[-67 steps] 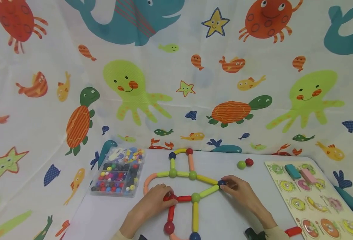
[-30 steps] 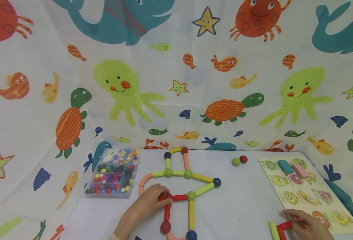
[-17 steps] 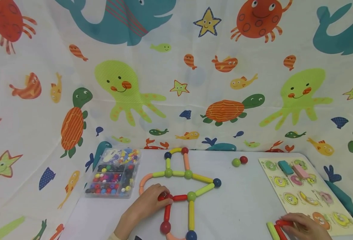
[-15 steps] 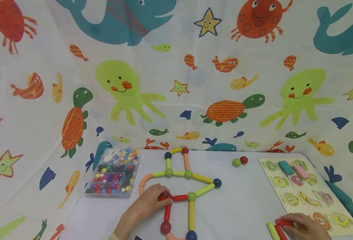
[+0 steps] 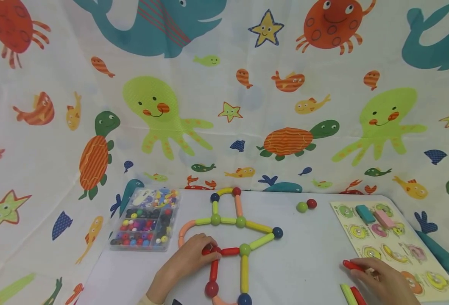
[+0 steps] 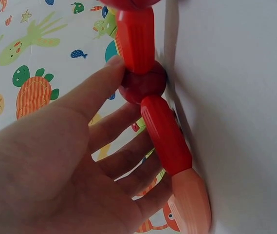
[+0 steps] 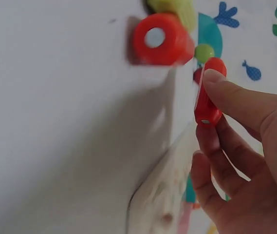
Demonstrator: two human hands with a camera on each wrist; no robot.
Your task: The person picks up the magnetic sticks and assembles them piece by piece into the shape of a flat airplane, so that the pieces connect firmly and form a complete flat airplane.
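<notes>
a: the right hand (image 5: pixel 380 281) sits at the near right of the table (image 5: pixel 308 262), thumb and fingers pinching a red rod (image 5: pixel 352 265). the hand is clamped on it; in the right wrist view the thumb lies along the rod (image 7: pixel 207 92).

b: which way does the rod point?

a: from the head view its long axis runs left to right, nearly level. the free end points left, toward the middle of the table, and the other end is hidden in the fingers. it looks lifted off the table, just beside the near left edge of the puzzle board (image 5: pixel 426 271).

b: and the left hand?

a: the left hand (image 5: pixel 188 264) is at the near middle, well apart from the right one. its curled fingers rest on a red ball (image 6: pixel 143 85) where two red rods meet in the rod-and-ball figure (image 5: pixel 243 250). i cannot tell whether it truly grips the ball.

b: what lies around them?

a: near the right hand a yellow-green rod (image 5: pixel 347 294) and another red one (image 5: pixel 358 295) lie on the table. farther off, a loose green ball (image 5: pixel 302 207) and a red ball (image 5: pixel 311 203) touch each other, and a clear bead box (image 5: pixel 146 220) stands at the far left.
</notes>
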